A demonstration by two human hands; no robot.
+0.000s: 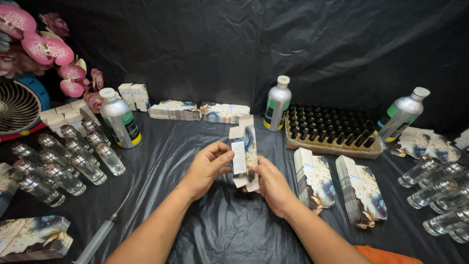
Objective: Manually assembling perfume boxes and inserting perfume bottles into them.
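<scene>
Both of my hands hold a small printed carton (pixel 244 149), white with a marbled blue and gold pattern, upright above the black table cover. My left hand (pixel 205 168) grips its left side with fingers and thumb. My right hand (pixel 273 186) supports its lower right edge from below. The carton's top flap stands open. Two stacks of flat cartons of the same print (pixel 315 178) (pixel 361 190) lie just right of my right hand.
Several clear glass bottles with silver caps (pixel 63 161) stand at left, and more lie at right (pixel 439 190). Three silver metal bottles (pixel 120 119) (pixel 277 103) (pixel 401 115) stand behind. A tray of black caps (pixel 332 129), a syringe (pixel 100 234), a fan (pixel 17 105) and pink flowers (pixel 46 49) surround them.
</scene>
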